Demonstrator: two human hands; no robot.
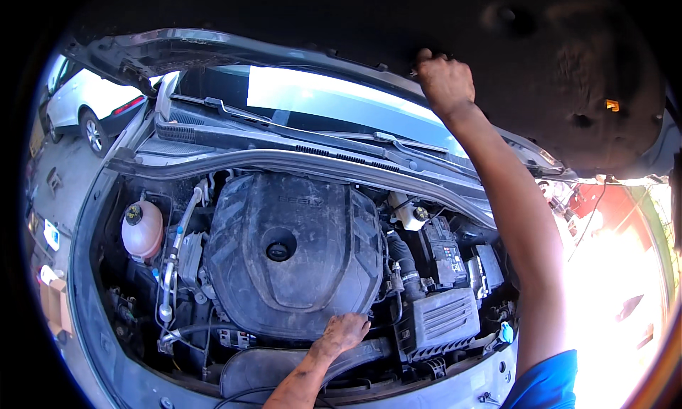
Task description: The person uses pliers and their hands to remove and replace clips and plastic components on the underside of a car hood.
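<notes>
Left hand (pixel 345 333), half curled, resting at near edge of engine cover (pixel 312 256), which is spreading beyond it; right hand (pixel 445 84), bent inward, reaching raised hood (pixel 387 22) (whether either is gripping, cannot tell).

The left hand (pixel 345 331) is at the engine cover (pixel 312 242), the right hand (pixel 446 82) at the raised hood (pixel 504 68).

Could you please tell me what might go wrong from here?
The raised hood might drop onto the person's arms if its support gave way, since the right hand is up at its underside. The left hand, at the front edge of the engine cover, could slip and scrape its knuckles on the parts nearby.
</notes>
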